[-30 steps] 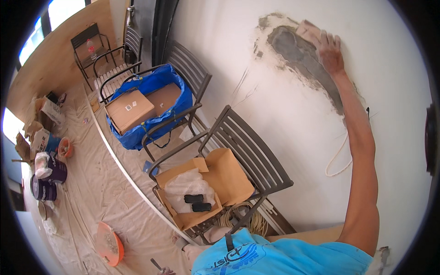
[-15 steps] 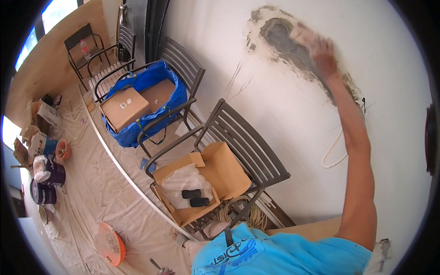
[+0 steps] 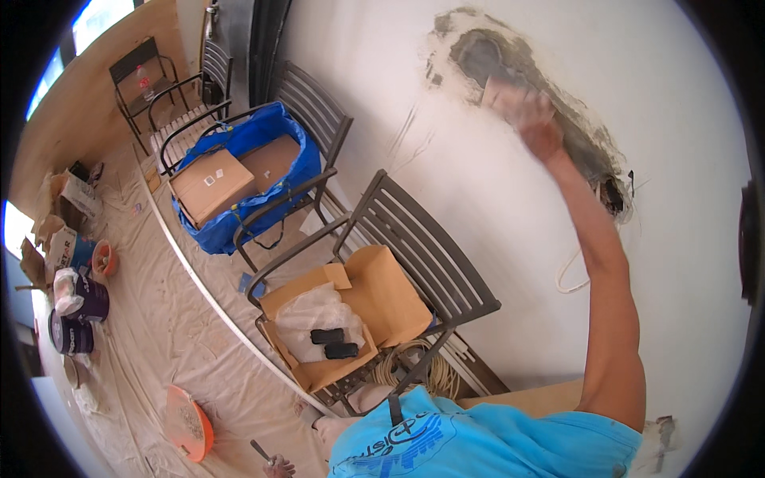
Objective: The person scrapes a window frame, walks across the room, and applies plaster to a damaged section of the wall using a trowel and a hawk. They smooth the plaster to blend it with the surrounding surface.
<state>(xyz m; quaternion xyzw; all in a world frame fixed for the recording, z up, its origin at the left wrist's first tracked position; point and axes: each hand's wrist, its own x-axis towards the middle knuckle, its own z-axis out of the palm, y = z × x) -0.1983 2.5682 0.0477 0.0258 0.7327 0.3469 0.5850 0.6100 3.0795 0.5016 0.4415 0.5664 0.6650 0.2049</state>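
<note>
High on the white wall (image 3: 478,175), my right hand (image 3: 539,131) presses a flat beige pad (image 3: 500,97) against the lower left side of a grey mortar patch (image 3: 480,57). The fingers wrap over the pad, and motion blurs it, so its exact kind is unclear. Below the patch's lower end is a dark hole (image 3: 612,195), beside my forearm. Down at the bottom edge, my left hand (image 3: 279,467) is closed on a narrow dark tool (image 3: 260,450) that sticks up past the fingers. The rest of that tool is hidden.
A metal chair (image 3: 430,247) holds an open cardboard box (image 3: 394,303). Behind it, another chair carries a blue bag (image 3: 219,239) with boxes. An orange bowl (image 3: 199,430) and several buckets (image 3: 73,333) stand on the sheet-covered floor (image 3: 159,342). A white cable (image 3: 567,288) hangs from the wall.
My right hand has moved down and left with the beige pad, from the patch's upper right side to its lower left. The hole now shows. My left hand has risen slightly into view.
</note>
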